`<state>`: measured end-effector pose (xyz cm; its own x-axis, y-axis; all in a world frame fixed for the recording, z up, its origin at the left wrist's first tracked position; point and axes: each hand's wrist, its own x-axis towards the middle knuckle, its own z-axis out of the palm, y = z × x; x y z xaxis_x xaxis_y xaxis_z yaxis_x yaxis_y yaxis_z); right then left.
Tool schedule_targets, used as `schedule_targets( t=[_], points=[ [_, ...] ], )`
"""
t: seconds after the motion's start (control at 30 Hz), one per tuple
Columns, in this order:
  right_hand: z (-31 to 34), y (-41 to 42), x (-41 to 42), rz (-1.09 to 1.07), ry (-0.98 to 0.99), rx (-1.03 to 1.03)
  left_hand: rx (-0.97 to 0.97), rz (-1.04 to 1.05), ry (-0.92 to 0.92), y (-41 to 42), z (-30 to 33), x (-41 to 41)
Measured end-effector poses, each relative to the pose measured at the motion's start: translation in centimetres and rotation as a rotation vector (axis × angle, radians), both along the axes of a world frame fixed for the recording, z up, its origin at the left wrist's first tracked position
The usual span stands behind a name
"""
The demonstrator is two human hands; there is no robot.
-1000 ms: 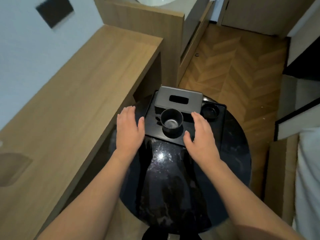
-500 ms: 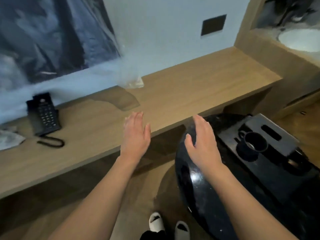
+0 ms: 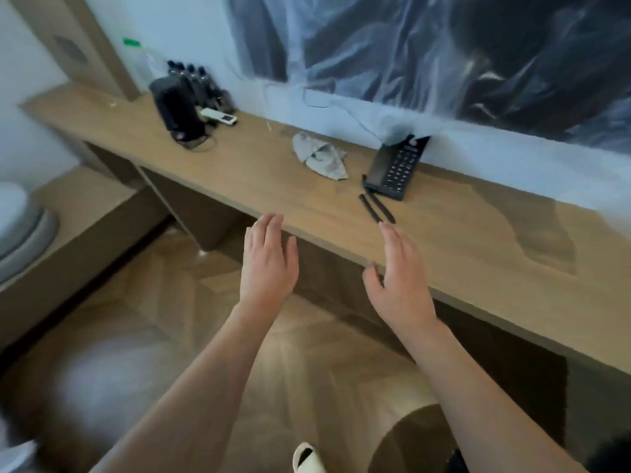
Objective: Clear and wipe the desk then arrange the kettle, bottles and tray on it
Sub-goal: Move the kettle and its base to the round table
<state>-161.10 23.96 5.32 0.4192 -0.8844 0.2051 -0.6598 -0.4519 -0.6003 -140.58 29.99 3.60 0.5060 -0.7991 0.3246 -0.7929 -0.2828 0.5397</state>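
Note:
A long wooden desk [image 3: 280, 186] runs along the wall. A black kettle [image 3: 176, 109] stands on its far left part, with several dark-capped bottles [image 3: 201, 83] right behind it. A crumpled grey cloth [image 3: 321, 157] lies mid-desk. My left hand [image 3: 268, 264] hovers with straight fingers at the desk's front edge, holding nothing. My right hand [image 3: 397, 285] is also flat and empty, over the front edge near the phone cord. The tray is out of view.
A black desk phone [image 3: 396, 167] sits against the wall, its cord [image 3: 375, 208] trailing forward. A white remote [image 3: 218, 116] lies by the kettle. A plastic-covered dark screen [image 3: 444, 46] hangs above. A low bench with a white object [image 3: 17, 227] stands left.
My view has swung left from the round black table with the tray to the desk. Both hands have stayed flat and empty in front of me, now at the desk edge.

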Motion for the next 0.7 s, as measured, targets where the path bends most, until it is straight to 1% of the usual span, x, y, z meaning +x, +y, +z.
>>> schedule_targets(
  t=[0.13, 0.23, 0.4, 0.57, 0.7],
  points=[
    [0.0, 2.4, 11.3, 0.235, -0.030, 0.035, -0.007, 0.219, -0.005, 6.5, 0.5, 9.0],
    [0.1, 5.1, 18.6, 0.413, -0.062, 0.024, -0.022, 0.370, -0.017, 11.9, 0.8, 14.6],
    [0.5, 9.7, 28.2, 0.646, -0.082, -0.022, -0.034, 0.621, -0.015, 19.9, 1.5, 20.5],
    [0.1, 12.4, 36.1, 0.828, -0.086, -0.003, -0.021, 0.800, -0.024, 24.2, 0.9, 24.1],
    [0.1, 12.7, 42.1, 0.916, -0.135, 0.011, -0.066, 0.888, -0.025, 24.7, 1.0, 28.2]
  ],
)
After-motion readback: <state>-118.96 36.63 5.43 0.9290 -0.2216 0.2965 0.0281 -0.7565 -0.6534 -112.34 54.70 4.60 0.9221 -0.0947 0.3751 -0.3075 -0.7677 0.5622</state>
